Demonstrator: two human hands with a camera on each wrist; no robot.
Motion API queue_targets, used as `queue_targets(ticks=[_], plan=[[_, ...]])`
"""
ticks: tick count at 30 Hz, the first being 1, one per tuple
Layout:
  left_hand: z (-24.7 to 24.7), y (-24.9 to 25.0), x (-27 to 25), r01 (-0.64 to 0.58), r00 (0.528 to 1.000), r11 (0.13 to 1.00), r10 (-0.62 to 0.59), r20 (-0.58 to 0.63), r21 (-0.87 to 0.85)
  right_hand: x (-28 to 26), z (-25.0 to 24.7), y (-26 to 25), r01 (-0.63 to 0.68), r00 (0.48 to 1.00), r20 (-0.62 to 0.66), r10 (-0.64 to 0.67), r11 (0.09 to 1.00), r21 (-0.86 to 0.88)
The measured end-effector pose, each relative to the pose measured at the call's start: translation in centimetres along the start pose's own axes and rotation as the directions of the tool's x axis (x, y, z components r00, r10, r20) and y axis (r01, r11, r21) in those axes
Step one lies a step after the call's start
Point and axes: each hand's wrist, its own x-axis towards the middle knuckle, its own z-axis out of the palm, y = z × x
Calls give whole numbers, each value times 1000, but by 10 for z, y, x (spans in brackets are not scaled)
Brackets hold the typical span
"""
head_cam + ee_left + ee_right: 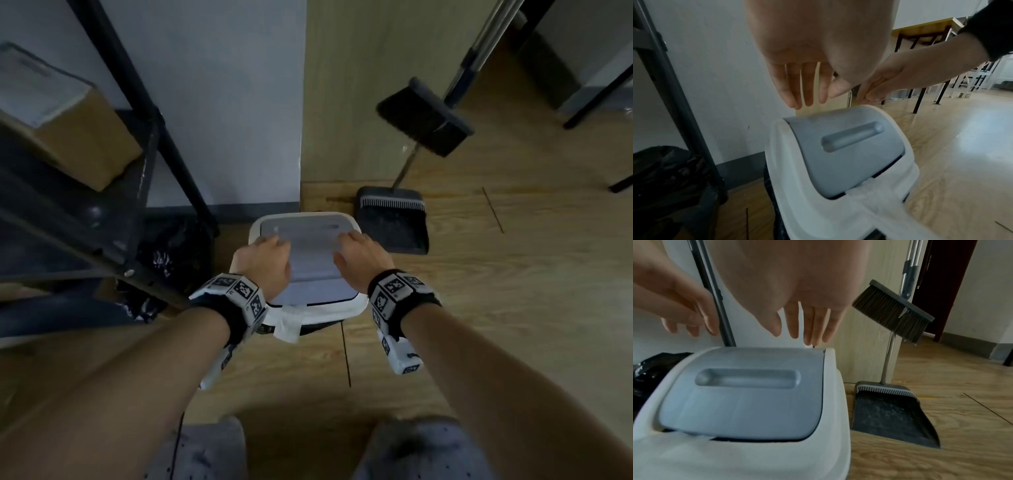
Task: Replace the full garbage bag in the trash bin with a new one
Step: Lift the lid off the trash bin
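White plastic fills the space right under my wrists: the trash bin (342,310) stands on the wood floor (513,308) just in front of my knees, its grey swing lid (310,253) seated in the white frame, and a scrap of white bag (287,325) hangs out from under the near rim. My left hand (265,262) is over the left side of the lid and my right hand (363,257) over the right side, both with fingers straight and spread, holding nothing; from the wrist views my fingertips (807,97) look just clear of the far edge, though from above I cannot tell whether they touch it. I judge I am at the lid: either about to take the top off or settling it down, and which one the pictures do not say. A black filled garbage bag (171,246) slumps on the floor beside the bin, under the dark metal shelf (144,164), which hints that the full one may already be out. Next I would need both hands to hook the white frame at its sides and move it level, so the liner's edge is not dragged or pinched unevenly. Beyond the bin, a dustpan (394,222) stands against the wall with the broom (424,116) above it.
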Motion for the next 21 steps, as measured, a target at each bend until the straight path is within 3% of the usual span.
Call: queue_targets(ticks=[6,12,16,21], plan=[[30,-4,3,-22,996,998,28,-89,65,12,22,-1,35,997,-68,-36,999,-25],[30,-2,-20,-44,983,998,50,-174,40,-10,28,-12,79,990,-116,-82,996,-30],[40,-5,-42,-82,985,996,79,-152,-19,-34,47,-24,129,987,-98,-128,992,5],[65,-14,-65,-104,995,990,102,-21,-95,-54,75,-31,133,990,-49,-132,991,21]])
